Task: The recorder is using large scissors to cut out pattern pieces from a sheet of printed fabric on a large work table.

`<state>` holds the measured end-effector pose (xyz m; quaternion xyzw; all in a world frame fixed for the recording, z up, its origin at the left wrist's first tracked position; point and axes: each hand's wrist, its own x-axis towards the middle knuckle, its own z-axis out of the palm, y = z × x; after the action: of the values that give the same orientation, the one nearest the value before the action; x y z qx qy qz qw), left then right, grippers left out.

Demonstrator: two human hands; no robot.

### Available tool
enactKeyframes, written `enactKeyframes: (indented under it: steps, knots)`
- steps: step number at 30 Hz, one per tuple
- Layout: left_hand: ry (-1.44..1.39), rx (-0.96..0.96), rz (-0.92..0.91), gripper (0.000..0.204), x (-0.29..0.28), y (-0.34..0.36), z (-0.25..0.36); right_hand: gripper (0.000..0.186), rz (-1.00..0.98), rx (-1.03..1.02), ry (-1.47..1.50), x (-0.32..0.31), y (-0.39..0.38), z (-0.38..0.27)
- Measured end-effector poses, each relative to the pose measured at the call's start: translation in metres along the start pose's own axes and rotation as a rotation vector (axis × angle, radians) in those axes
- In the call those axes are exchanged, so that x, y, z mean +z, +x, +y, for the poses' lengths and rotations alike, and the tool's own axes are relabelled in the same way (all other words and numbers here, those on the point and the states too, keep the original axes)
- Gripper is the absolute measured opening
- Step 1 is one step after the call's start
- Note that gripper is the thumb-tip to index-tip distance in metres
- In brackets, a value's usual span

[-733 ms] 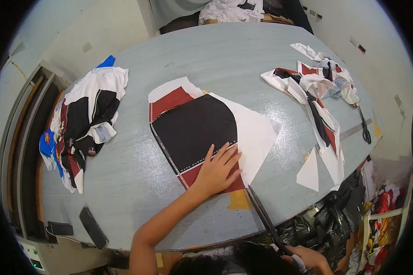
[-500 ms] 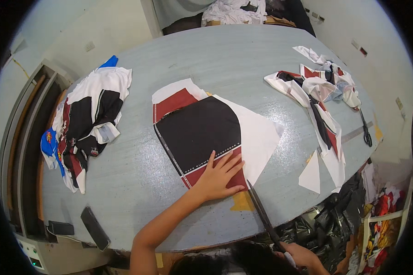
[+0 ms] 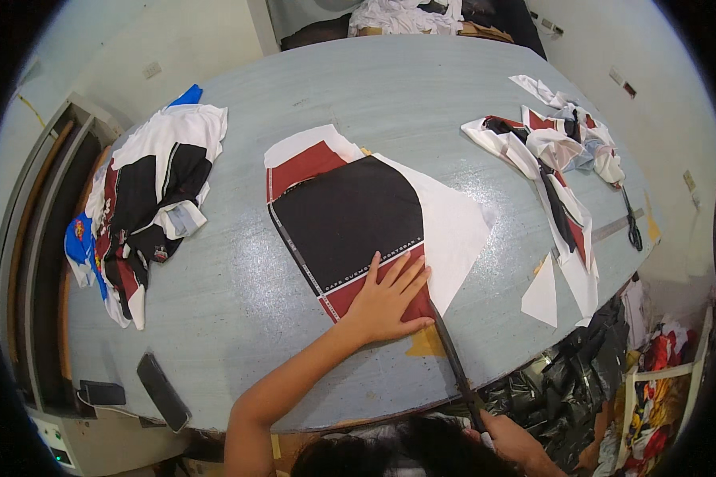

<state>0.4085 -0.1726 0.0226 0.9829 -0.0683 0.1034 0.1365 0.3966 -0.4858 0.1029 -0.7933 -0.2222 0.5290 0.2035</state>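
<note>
**Left hand (image 3: 391, 300) pins cloth (image 3: 350, 215) beside scissors (image 3: 456, 362)**

Nearest us, by the table's (image 3: 215, 350) near edge, the right hand (image 3: 511, 439) wraps around the scissors' handles, some of its fingers hidden from our view. The long blades point away, looking nearly together, their tips at the cloth's near right corner, where red meets white; whether fabric lies between them, we cannot tell. A phone (image 3: 162, 391) and a black box (image 3: 102, 393) lie off to the left, clear of the hands. The left hand grips nothing: it rests palm down, fingers spread across the red band, probably to stop the fabric sliding against the blades. The cloth lies flat mid-table, just beyond a yellow patch (image 3: 426, 343), placed, we judge, within easy reach of both hands. Right of it sits a white scrap (image 3: 540, 294). Farther out, we see clothes (image 3: 139, 179) piled left and a tangle (image 3: 553, 147) of strips right, second scissors (image 3: 633, 226) beside it, likely set apart to leave working room. Past the far edge lies a white heap (image 3: 402, 17).
</note>
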Motion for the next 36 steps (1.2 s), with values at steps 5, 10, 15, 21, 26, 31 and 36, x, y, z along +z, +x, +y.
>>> enactKeyframes:
  steps: [5, 10, 15, 21, 26, 31, 36]
  knots:
    - [-0.01, 0.009, -0.008, 0.081, 0.002, 0.0, -0.001, 0.057, 0.05, -0.016, 0.045, 0.003, -0.003, -0.013]
    - [-0.014, 0.005, -0.004, 0.081, 0.001, 0.0, -0.001, 0.048, 0.059, 0.011, -0.089, 0.007, 0.003, -0.002]
    - [-0.01, 0.007, -0.006, 0.081, 0.001, -0.001, 0.0, 0.046, 0.09, -0.057, -0.021, 0.006, 0.003, 0.001]
    - [-0.025, -0.008, -0.017, 0.081, 0.002, -0.003, 0.0, 0.043, 0.032, -0.003, -0.005, 0.0, 0.0, -0.008]
    - [-0.038, -0.003, -0.028, 0.08, 0.0, -0.002, 0.001, 0.048, 0.138, -0.247, 0.131, 0.006, -0.005, 0.005]
    - [-0.041, -0.003, -0.018, 0.08, -0.001, -0.001, 0.0, 0.05, 0.132, -0.106, 0.092, 0.006, -0.004, -0.002]
    - [-0.038, -0.021, -0.019, 0.08, 0.0, -0.002, 0.001, 0.047, 0.053, -0.061, 0.186, 0.002, -0.002, -0.003]
